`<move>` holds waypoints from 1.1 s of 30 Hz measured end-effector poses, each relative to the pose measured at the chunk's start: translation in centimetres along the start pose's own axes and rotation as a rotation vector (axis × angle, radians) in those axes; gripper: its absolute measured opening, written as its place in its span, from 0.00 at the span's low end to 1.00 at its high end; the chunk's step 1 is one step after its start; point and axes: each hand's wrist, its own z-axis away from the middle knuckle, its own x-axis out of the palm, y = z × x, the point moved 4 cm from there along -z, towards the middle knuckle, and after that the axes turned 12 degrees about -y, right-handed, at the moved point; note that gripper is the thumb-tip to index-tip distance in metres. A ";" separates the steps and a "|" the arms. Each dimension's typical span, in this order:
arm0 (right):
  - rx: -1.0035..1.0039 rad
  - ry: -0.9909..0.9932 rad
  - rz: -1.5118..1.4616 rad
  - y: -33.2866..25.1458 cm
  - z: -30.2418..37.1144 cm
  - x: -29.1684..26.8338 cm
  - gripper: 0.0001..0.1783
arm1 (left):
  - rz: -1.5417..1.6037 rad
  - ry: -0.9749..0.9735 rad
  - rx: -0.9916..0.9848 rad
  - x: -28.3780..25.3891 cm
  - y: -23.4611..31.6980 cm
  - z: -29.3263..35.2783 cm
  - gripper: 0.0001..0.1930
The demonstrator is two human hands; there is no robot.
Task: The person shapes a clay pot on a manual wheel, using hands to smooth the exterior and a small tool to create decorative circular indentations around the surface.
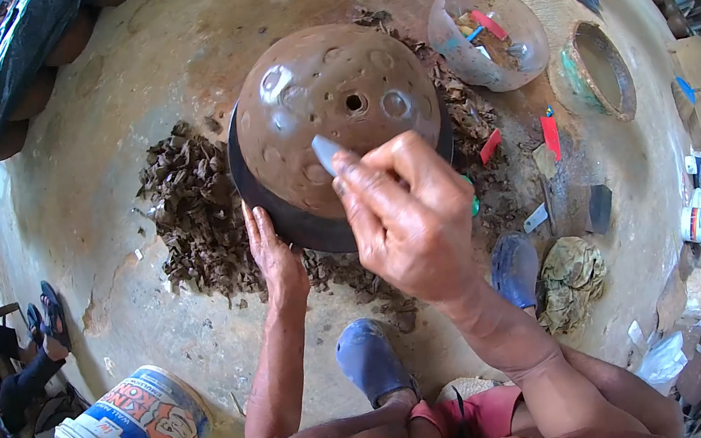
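Note:
A rounded brown clay vessel [313,81] sits dome up in a wide black basin [312,231]. Its damp, shiny surface carries round marks, small pits and one dark hole. My right hand [412,210] is closed round a grey, smooth-tipped tool [325,151], most of it hidden in my fingers. The tool's tip is over the near side of the clay; whether it touches, I cannot tell. My left hand [273,252] rests against the basin's near left side, fingers stretched along its wall and thumb apart.
Brown clay scraps [196,205] lie heaped round the basin. To the right are a translucent tub [452,48] with small tools, an open round container [572,89], red pieces [550,137] and a crumpled cloth [572,277]. A white bucket [147,427] stands near left.

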 end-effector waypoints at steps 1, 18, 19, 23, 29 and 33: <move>-0.042 -0.042 -0.007 0.0 0.3 0.3 0.14 | -0.033 0.039 -0.033 -0.3 0.2 0.2 0.35; 0.313 0.243 -0.034 5.7 3.9 -1.7 0.13 | 0.064 -0.003 -0.117 -2.2 -2.6 0.1 0.45; 0.296 0.248 -0.035 5.1 4.6 -1.4 0.13 | 0.060 -0.013 -0.128 -1.6 -2.9 0.9 0.45; 0.233 0.264 -0.041 1.9 6.0 0.4 0.15 | 0.068 -0.005 -0.169 -0.9 -3.3 2.9 0.39; 0.191 0.214 -0.141 1.3 7.3 0.1 0.15 | 0.098 -0.079 -0.186 -0.5 -3.3 3.6 0.29; 0.431 0.383 -0.089 9.1 6.2 -1.9 0.08 | 0.090 -0.083 -0.193 -0.2 -3.1 4.1 0.28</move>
